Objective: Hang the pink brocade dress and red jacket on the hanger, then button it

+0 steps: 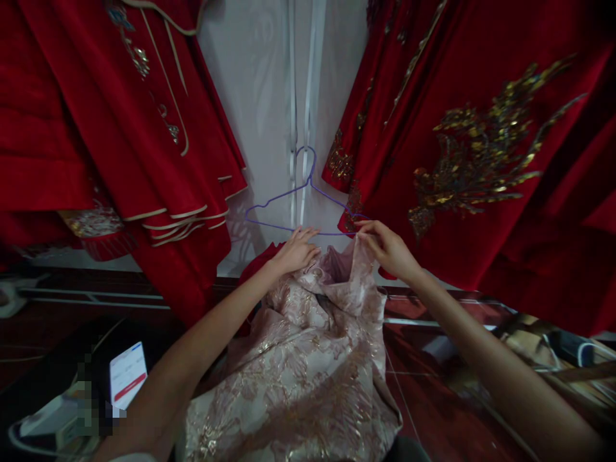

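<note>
A pale pink dress (pixel 308 366) with a shiny gold floral pattern stretches from the bottom of the view up to my hands. Above its neckline is a thin purple hanger (pixel 282 194), its hook up against a pale upright rail. My left hand (pixel 298 249) is curled at the left of the dress's top edge, fingertips by the hanger's lower bar; whether they touch the bar I cannot tell. On the other side my right hand (pixel 387 250) pinches the dress's raised right edge between thumb and fingers, just beneath the hanger's right end.
Red garments (pixel 192 147) with pale piping hang on the left, and a red garment (pixel 481 244) with gold sequin embroidery hangs on the right. A lit phone (pixel 128 375) lies at lower left. Below is a dark red tiled floor (pixel 423 391), with clutter (pixel 568 359) at right.
</note>
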Demonstrator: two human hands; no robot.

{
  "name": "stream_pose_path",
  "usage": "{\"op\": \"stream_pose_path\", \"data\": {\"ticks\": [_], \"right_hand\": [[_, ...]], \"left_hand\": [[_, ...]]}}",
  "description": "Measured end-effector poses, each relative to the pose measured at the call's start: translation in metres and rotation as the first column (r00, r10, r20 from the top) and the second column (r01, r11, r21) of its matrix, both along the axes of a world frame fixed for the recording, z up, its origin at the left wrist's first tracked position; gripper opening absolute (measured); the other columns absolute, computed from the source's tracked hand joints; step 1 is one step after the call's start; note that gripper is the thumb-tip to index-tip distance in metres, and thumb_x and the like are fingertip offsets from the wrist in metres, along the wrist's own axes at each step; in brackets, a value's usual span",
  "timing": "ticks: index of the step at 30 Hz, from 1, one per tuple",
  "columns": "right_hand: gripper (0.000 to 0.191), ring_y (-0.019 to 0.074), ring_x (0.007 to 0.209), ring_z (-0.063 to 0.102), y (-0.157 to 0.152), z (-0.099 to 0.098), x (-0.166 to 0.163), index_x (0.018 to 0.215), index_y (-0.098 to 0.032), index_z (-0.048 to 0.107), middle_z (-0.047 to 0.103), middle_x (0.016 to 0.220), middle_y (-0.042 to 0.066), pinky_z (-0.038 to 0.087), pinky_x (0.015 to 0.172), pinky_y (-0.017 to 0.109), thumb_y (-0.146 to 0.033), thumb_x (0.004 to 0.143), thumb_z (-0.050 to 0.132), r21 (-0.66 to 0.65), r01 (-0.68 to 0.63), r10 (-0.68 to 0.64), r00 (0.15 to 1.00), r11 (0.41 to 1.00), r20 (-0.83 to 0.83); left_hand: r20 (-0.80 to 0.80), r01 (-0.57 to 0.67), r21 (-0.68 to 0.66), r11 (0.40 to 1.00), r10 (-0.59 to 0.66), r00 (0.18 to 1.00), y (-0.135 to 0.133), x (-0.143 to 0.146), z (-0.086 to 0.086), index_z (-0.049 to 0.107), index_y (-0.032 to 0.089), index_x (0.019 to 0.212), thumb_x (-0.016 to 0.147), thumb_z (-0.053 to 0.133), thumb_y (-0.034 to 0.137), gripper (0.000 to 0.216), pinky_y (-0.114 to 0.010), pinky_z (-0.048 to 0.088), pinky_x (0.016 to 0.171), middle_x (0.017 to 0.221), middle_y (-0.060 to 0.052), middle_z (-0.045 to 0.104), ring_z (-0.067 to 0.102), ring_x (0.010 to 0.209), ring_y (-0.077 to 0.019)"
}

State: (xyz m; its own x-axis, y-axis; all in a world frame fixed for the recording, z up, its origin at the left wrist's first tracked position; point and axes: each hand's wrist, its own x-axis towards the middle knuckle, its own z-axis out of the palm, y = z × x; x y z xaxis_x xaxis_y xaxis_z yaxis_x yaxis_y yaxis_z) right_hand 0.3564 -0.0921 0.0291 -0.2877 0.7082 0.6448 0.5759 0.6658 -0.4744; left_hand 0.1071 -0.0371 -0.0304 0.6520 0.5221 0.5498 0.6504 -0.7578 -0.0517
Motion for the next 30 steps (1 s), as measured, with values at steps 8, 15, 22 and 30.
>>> {"op": "stream_pose_path", "data": {"ticks": [8, 15, 22, 30], "right_hand": [[0.012, 0.027, 0.119, 0.047, 0.038, -0.005, 0.071, 0.087, -0.02, 0.053, 0.056, 0.119, 0.016, 0.034, 0.1, 0.045, -0.029, 0.083, 0.046, 0.18, 0.415, -0.411, 0.91, 0.892, -0.061], [0.014, 0.0274, 0.103, 0.056, 0.034, -0.007, 0.09, 0.089, -0.025, 0.053, 0.059, 0.113, 0.013, 0.043, 0.089, 0.042, -0.035, 0.084, 0.045, 0.113, 0.489, -0.485, 0.872, 0.865, -0.066], [0.013, 0.0238, 0.086, 0.059, 0.048, 0.008, 0.052, 0.086, -0.021, 0.055, 0.064, 0.092, 0.009, 0.046, 0.079, 0.038, -0.03, 0.082, 0.047, 0.152, 0.447, -0.445, 0.894, 0.881, -0.053], [0.02, 0.0231, 0.075, 0.058, 0.061, 0.016, -0.006, 0.094, -0.021, 0.051, 0.064, 0.084, 0.008, 0.04, 0.068, 0.033, -0.036, 0.089, 0.037, 0.182, 0.393, -0.401, 0.916, 0.901, 0.007]], "left_hand": [[0.226, -0.034, -0.028, 0.999, 0.04, 0.973, -0.019, 0.003, -0.014, 0.067, 0.017, 0.086, 0.091, 0.038, 0.027, 0.03, -0.041, 0.038, 0.103, 0.121, -0.009, 0.056, 0.046, 0.117, -0.0195], [0.25, 0.024, -0.074, 0.997, -0.005, 0.968, -0.019, -0.002, -0.008, 0.066, 0.017, 0.085, 0.092, 0.038, 0.029, 0.031, -0.038, 0.037, 0.103, 0.122, -0.007, 0.057, 0.047, 0.116, -0.0186], [0.295, 0.061, -0.12, 0.991, -0.023, 0.955, -0.018, 0.002, -0.006, 0.067, 0.019, 0.084, 0.092, 0.039, 0.031, 0.031, -0.039, 0.038, 0.101, 0.12, -0.006, 0.059, 0.05, 0.114, -0.0192], [0.415, 0.143, -0.16, 0.977, -0.065, 0.908, -0.025, 0.033, 0.006, 0.063, 0.02, 0.102, 0.093, 0.036, 0.032, 0.031, -0.033, 0.041, 0.093, 0.111, -0.004, 0.065, 0.057, 0.103, -0.017]]}}
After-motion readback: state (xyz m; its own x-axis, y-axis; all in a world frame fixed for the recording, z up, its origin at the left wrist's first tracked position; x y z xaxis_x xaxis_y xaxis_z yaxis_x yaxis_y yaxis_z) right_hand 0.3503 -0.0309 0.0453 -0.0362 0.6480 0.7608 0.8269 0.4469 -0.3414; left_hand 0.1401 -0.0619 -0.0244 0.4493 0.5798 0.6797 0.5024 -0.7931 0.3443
